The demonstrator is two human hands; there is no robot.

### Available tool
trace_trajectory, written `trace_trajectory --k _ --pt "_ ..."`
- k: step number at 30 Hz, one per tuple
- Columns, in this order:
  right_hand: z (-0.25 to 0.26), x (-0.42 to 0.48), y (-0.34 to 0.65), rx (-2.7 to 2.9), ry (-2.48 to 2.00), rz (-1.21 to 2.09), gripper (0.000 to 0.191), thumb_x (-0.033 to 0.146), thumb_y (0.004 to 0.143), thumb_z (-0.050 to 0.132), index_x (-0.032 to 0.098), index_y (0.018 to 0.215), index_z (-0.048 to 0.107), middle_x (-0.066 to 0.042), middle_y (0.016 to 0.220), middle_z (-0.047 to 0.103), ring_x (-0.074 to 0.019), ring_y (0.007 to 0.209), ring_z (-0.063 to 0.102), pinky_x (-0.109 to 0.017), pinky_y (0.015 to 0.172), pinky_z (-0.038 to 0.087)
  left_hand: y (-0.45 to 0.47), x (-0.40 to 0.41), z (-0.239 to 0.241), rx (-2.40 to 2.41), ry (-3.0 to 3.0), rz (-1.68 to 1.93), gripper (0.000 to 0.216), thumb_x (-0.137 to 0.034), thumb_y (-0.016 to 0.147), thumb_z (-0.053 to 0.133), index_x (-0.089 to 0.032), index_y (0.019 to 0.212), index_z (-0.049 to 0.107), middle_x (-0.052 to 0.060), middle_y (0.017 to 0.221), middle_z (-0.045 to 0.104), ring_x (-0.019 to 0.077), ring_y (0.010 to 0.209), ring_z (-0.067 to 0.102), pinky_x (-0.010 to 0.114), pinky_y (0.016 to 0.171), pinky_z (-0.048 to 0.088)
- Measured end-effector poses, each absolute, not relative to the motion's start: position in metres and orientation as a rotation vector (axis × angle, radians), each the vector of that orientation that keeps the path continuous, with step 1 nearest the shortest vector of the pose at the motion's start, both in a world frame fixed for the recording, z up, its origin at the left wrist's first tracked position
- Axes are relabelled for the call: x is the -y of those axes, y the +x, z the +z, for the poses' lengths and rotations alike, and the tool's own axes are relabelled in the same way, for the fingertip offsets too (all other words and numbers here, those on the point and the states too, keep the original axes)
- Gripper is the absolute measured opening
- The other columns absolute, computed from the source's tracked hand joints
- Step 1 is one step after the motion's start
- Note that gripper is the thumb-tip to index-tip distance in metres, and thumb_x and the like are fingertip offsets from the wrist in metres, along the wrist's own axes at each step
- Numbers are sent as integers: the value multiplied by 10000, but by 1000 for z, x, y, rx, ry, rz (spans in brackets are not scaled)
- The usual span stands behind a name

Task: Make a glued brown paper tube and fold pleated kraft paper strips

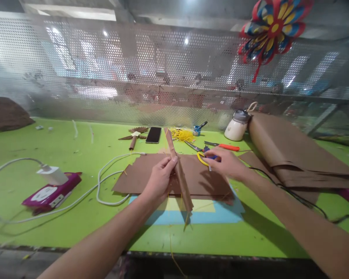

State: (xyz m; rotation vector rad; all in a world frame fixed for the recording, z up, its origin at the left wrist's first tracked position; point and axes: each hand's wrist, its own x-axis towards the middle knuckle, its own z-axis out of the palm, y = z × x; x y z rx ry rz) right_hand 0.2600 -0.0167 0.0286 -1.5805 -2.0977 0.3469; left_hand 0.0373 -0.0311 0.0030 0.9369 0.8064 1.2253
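Observation:
My left hand (163, 174) is closed around a long, narrow piece of folded brown paper (180, 176), held at a slant over the table. Thin yellow thread (171, 232) hangs from its lower part toward the table edge. My right hand (225, 162) reaches to a pair of scissors (202, 158) with yellow and blue handles, its fingers bent on the handles. Their blades point away to the back left. Beneath both hands lie brown paper sheets (145, 170), on top of light blue and yellow sheets (154, 217).
Behind are a brown paper palm-like piece (133, 144), a phone (153, 135), yellow shreds (182, 135), a small blue jar (196, 130), an orange-handled knife (229, 147) and a white jar (235, 128). A purple power strip (54, 193) with white cable stands left; large brown paper (296, 143) lies right.

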Motion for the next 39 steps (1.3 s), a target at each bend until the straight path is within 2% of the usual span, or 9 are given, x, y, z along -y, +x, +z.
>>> trace_trajectory --k 4,7,12,19,23,25,28,32,39 --pt "21 64 204 1991 -1409 734 456 513 783 628 180 1094 618 -77 1012 683 -190 838 638 -292 702 505 41 34 4 -783 942 1367 280 -393 738 704 -150 837 609 -47 629 525 76 540 502 181 526 457" --pt "4 73 182 1834 -1324 1045 453 513 758 653 171 1052 608 -66 959 688 -190 813 636 -293 678 496 42 35 4 -785 959 1425 274 -395 748 694 -160 858 607 -55 624 516 78 537 510 200 545 479" --pt "-13 67 179 1693 -1339 1077 368 476 749 666 148 904 603 -43 791 647 -171 704 592 -286 605 459 42 36 5 -793 967 1447 252 -370 755 690 -157 862 609 -43 646 544 83 567 533 215 586 500" --pt "-17 65 182 1633 -1375 1067 339 449 770 640 158 937 592 -30 751 625 -158 641 554 -279 562 432 41 31 -1 -781 839 1412 232 -345 737 704 -151 785 586 -34 643 556 81 589 546 190 582 484" --pt "-14 68 188 1807 -1421 494 397 428 766 666 150 1031 567 -98 944 619 -232 847 557 -350 703 449 41 29 -2 -804 821 1430 233 -340 722 710 -152 785 587 -28 666 579 88 604 568 187 569 486" --pt "-8 71 190 1980 -1380 11 292 367 806 637 147 990 580 -118 980 589 -267 934 504 -382 774 407 42 29 -3 -836 797 1424 227 -322 711 714 -150 772 578 -27 661 587 92 598 579 188 557 487" --pt "4 74 189 2210 -1385 -424 106 241 877 522 161 851 587 -100 873 575 -261 862 472 -377 735 347 47 31 -4 -889 760 1410 207 -288 710 706 -152 743 553 -36 604 580 84 535 570 173 504 465" --pt "13 69 189 2390 -1477 -552 131 121 875 465 152 816 578 -96 827 587 -246 825 486 -348 677 304 55 33 -5 -948 727 1374 130 -225 751 645 -150 749 539 -14 596 605 99 512 587 189 487 473" --pt "10 60 201 2475 -1487 -533 179 134 903 428 121 872 603 -121 889 615 -251 872 504 -324 628 269 69 23 -10 -1118 690 1279 61 -175 843 561 -114 842 566 63 725 648 143 627 636 282 609 541"
